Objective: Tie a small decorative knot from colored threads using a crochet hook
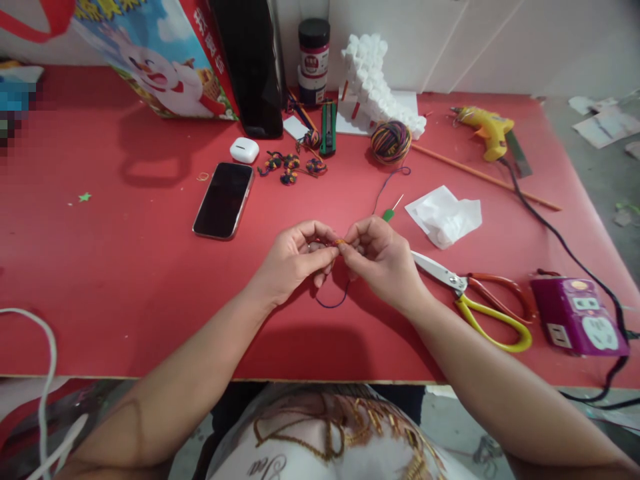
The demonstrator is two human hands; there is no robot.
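My left hand [300,257] and my right hand [383,260] meet at the middle of the red table, fingertips pinched together on a thin multicoloured yarn [340,242]. A dark loop of the yarn hangs below the fingers. From behind my right hand a strand runs up towards a multicoloured yarn ball [391,142]. A green-handled hook [389,214] lies just beyond my right hand. Several small knotted yarn pieces [289,162] rest further back. Scissors [455,281] with red and yellow handles lie right of my right hand.
On the red table [125,280] are a phone [223,201], a white earphone case [245,150], a green cutter [328,128], crumpled white paper [445,215], a yellow glue gun [487,130] and a purple power socket [580,315]. A jar [314,63] stands at the back.
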